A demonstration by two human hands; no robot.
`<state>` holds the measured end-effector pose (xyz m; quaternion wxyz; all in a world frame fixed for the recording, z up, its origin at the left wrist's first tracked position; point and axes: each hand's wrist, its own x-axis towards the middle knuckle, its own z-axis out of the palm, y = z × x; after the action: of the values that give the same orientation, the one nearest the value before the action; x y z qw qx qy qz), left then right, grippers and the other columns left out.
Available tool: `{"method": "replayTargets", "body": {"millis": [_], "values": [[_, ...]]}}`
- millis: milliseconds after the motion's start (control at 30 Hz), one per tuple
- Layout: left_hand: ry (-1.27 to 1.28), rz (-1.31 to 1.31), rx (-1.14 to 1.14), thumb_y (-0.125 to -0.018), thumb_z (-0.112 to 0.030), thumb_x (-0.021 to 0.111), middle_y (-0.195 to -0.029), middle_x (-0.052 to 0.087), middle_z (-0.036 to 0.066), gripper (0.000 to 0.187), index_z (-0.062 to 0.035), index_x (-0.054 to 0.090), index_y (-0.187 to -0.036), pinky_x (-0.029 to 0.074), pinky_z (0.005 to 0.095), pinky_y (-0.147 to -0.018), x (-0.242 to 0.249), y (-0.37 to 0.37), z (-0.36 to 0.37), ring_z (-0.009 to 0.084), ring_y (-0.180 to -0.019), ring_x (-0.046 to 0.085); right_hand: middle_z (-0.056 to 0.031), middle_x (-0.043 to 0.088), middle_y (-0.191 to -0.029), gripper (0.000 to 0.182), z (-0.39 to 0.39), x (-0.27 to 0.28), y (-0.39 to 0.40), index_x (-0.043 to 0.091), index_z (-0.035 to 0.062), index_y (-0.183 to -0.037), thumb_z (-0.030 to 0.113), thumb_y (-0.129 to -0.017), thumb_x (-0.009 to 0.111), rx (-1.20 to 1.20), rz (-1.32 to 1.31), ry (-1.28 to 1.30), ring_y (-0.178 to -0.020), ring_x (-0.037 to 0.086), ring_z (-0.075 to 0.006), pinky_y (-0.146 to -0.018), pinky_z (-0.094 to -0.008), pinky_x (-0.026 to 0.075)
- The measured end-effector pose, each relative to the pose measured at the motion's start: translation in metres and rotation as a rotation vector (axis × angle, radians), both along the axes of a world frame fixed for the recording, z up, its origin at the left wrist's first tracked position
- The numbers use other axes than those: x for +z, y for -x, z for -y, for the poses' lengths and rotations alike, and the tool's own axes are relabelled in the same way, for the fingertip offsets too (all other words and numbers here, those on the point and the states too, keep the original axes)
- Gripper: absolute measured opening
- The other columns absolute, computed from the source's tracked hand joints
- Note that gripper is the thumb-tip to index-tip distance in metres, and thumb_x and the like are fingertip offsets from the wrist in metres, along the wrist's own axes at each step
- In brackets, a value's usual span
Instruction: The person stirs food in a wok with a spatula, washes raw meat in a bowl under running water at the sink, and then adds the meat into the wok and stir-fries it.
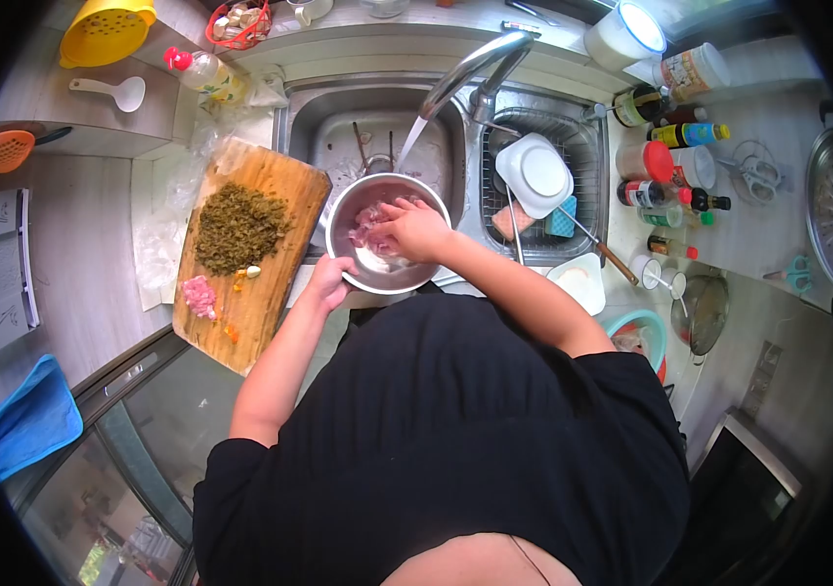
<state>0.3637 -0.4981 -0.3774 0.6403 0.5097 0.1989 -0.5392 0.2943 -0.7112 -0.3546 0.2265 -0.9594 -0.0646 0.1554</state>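
Observation:
A metal bowl (389,284) with pieces of raw meat (365,230) inside is tilted slightly at the sink's front edge. My left hand (330,281) grips its near left rim, thumb over the edge. Inside the bowl, my right hand (410,230) presses its curled fingers into the meat; the fingertips are partly hidden. Water runs from the faucet (465,73) down toward the bowl's far rim. To the left, a wooden cutting board (289,195) carries chopped dark-green vegetables (238,230), a small pile of pink meat bits (198,297) and some garlic and orange-red bits (240,276).
The metal sink (323,107) lies beyond the bowl. A wire rack (582,137) on the right holds a white dish (538,176) and sponges. Seasoning bottles (665,195) line the right counter. An oil-like bottle with a red cap (211,76) stands at the back left.

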Motion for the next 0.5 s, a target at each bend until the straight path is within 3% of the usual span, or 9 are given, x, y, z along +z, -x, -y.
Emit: {"method": "replayTargets", "body": {"millis": [33,100,167,233,300,433,500], "values": [[-0.004,0.025,0.014,-0.064,0.013,0.047,-0.098,0.059,0.017,0.046,0.0081,0.05,-0.109,0.056,0.0429,-0.074,0.001,-0.001,-0.005,0.0303,-0.085,0.063,-0.0074,0.048,-0.137,0.039,0.005,0.003,0.001,0.06,0.0303,-0.12,0.027,-0.081,0.06,-0.02,0.043,0.013,-0.119,0.05,-0.0309,-0.098,-0.0447,0.041],[-0.01,0.062,0.089,-0.063,0.014,0.046,-0.103,0.058,0.017,0.053,0.0066,0.048,-0.115,0.056,0.0408,-0.076,0.006,0.001,-0.015,0.03,-0.09,0.062,-0.0136,0.066,-0.105,0.028,0.021,0.011,-0.002,0.069,0.0228,-0.105,0.021,-0.08,0.059,-0.348,0.038,-0.324,-0.093,0.065,-0.0277,-0.082,-0.036,0.051],[-0.01,0.096,0.068,-0.064,0.014,0.046,-0.106,0.058,0.017,0.056,0.0058,0.046,-0.119,0.055,0.0389,-0.079,-0.008,-0.001,-0.039,0.0295,-0.092,0.061,-0.0163,0.067,-0.096,0.026,0.046,0.013,-0.003,0.07,0.0162,-0.103,0.017,-0.081,0.057,-0.648,-0.014,-0.502,-0.088,0.065,-0.0294,-0.08,-0.0375,0.052],[-0.05,0.075,0.112,-0.064,0.012,0.047,-0.109,0.057,0.016,0.056,0.0032,0.047,-0.119,0.055,0.041,-0.076,-0.008,0.002,-0.061,0.0294,-0.093,0.061,-0.0165,0.067,-0.094,0.025,0.072,-0.033,-0.002,0.07,0.0102,-0.1,0.014,-0.081,0.055,-0.782,0.073,-0.505,-0.088,0.065,-0.0307,-0.082,-0.0374,0.051],[-0.05,0.037,0.181,-0.064,0.013,0.047,-0.11,0.057,0.017,0.058,0.0035,0.046,-0.121,0.054,0.0401,-0.079,0.002,0.006,-0.075,0.0291,-0.095,0.061,-0.0157,0.068,-0.094,0.024,0.093,-0.075,-0.003,0.069,0.0069,-0.102,0.014,-0.083,0.056,-0.788,-0.021,-0.398,-0.087,0.066,-0.0273,-0.08,-0.034,0.051],[-0.059,0.054,0.307,-0.066,0.013,0.047,-0.11,0.057,0.016,0.057,0.0048,0.046,-0.122,0.052,0.0383,-0.083,0.017,0.021,-0.096,0.0285,-0.096,0.06,-0.0175,0.067,-0.096,0.027,0.106,-0.152,-0.028,0.071,0.0089,-0.098,0.009,-0.079,0.052,-0.75,-0.139,-0.285,-0.093,0.064,-0.0323,-0.087,-0.0388,0.049],[-0.08,0.048,0.35,-0.066,0.013,0.047,-0.11,0.057,0.016,0.057,0.0047,0.046,-0.122,0.052,0.0379,-0.083,0.014,0.033,-0.11,0.0281,-0.096,0.06,-0.0173,0.065,-0.104,0.03,0.104,-0.179,-0.05,0.068,0.0102,-0.104,0.009,-0.079,0.052,-0.688,-0.168,-0.174,-0.098,0.062,-0.0339,-0.089,-0.0405,0.049]]}}
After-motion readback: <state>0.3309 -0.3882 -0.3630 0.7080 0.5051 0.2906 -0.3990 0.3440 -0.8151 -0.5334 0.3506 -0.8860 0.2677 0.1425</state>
